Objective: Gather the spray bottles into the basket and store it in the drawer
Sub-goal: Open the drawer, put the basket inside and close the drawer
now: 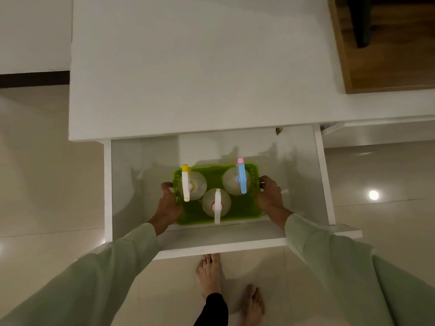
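The open white drawer (146,161) contains the green basket (235,209), gripped at its short ends by the left hand (167,203) and right hand (270,196), fingers closed over the rims, with three spray bottles (216,203) standing upright inside.

A bright green perforated plastic basket (235,212) is set inside the open white drawer (131,175), near its front. Three clear round spray bottles are stood upright in it: yellow-nozzled (186,182), all-white (217,205) and blue-triggered (241,178).
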{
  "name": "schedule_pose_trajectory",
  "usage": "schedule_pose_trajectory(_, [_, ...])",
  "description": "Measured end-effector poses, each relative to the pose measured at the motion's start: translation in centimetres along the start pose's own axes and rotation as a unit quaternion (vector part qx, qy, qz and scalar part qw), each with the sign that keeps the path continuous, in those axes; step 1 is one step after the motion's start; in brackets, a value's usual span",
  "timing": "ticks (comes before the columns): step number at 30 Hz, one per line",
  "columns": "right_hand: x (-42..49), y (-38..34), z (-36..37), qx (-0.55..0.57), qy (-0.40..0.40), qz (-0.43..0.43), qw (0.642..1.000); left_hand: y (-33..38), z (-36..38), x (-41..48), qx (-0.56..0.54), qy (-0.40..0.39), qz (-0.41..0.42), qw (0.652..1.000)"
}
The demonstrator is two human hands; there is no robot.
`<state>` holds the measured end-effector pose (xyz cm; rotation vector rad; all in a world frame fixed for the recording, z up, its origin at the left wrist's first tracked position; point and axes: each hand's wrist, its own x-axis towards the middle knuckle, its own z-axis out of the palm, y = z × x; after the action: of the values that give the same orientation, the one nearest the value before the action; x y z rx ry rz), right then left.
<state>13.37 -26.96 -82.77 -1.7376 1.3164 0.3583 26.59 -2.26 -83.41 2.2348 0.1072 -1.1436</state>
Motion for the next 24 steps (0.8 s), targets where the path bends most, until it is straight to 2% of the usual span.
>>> schedule_pose_trajectory(3, [-0.7,-0.6,-0.6,0.009,-0.036,0.021,0.999,-0.1,-0.7,-0.9,-0.047,-0.024,-0.017,0.998])
schedule_pose_trajectory(6, [-2.8,-1.4,-2.0,0.014,-0.042,0.032,0.998,0.5,-1.7,-3.3,-0.06,0.006,-0.019,0.998])
schedule_pose_trajectory(8, [-5.5,-2.1,-3.4,-0.012,-0.034,-0.005,0.999,1.2,-2.8,-6.3,-0.011,0.027,0.026,0.999])
schedule_pose_trajectory(11, [-11.2,-2.4,-5.1,-0.064,-0.006,-0.12,0.991,2.0,-3.6,-12.6,0.061,0.072,0.131,0.987])
schedule_pose_trajectory(13, [-15.2,-1.9,-5.9,-0.114,-0.01,-0.219,0.969,2.4,-3.1,-16.7,0.101,0.074,0.185,0.975])
schedule_pose_trajectory(14, [-16.9,-1.4,-6.1,-0.147,-0.039,-0.259,0.954,2.4,-2.7,-18.4,0.129,0.061,0.207,0.968])
schedule_pose_trajectory(17, [-19.1,0.4,-6.2,-0.301,-0.128,-0.35,0.878,1.6,-1.0,-20.8,0.277,0.03,0.27,0.922])
schedule_pose_trajectory(19, [-18.7,1.2,-6.1,-0.359,-0.109,-0.39,0.841,1.3,-0.5,-20.6,0.358,0.048,0.295,0.884])
schedule_pose_trajectory(22, [-17.8,1.0,-5.5,-0.383,-0.04,-0.415,0.824,1.6,-0.5,-19.5,0.374,0.064,0.3,0.875])
schedule_pose_trajectory(24, [-17.4,0.7,-5.3,-0.429,-0.007,-0.433,0.793,1.8,-0.6,-18.6,0.385,0.07,0.302,0.869])
